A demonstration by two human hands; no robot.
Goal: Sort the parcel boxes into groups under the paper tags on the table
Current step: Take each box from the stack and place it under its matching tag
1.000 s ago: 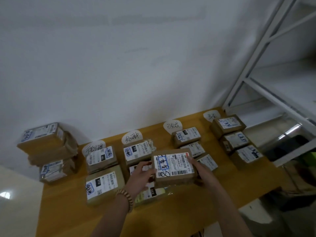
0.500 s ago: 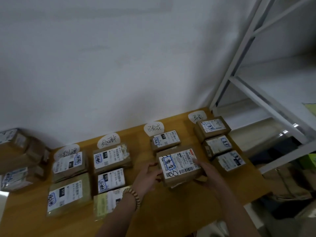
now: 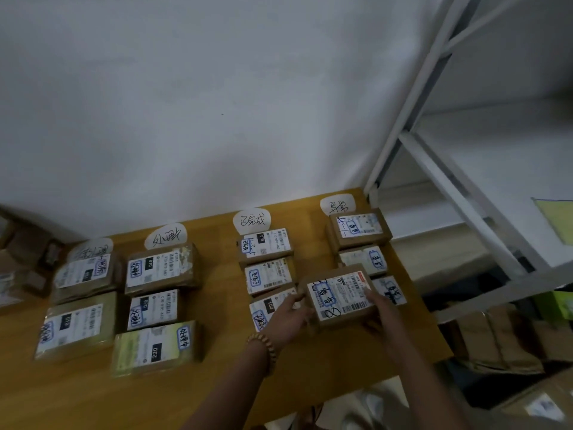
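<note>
Parcel box (image 3: pixel 339 297): left hand (image 3: pixel 291 315) curled round its left edge, right hand (image 3: pixel 382 311) gripping its right edge, over the desk (image 3: pixel 217 386) at the rightmost column. It hides most of the nearest right-column box (image 3: pixel 390 290). Far-left stack (image 3: pixel 18 274) cut off and blurred. Leftmost paper tag (image 3: pixel 93 247) unreadable.

White wall (image 3: pixel 186 119) behind; metal rack (image 3: pixel 417 88) rt; cartons (image 3: pixel 502 342) on floor.

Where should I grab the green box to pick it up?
Probably by its near long edge and right end, coming from the front of the table: the green box lies flat with bare wood there, while other boxes crowd its back and left.
</note>
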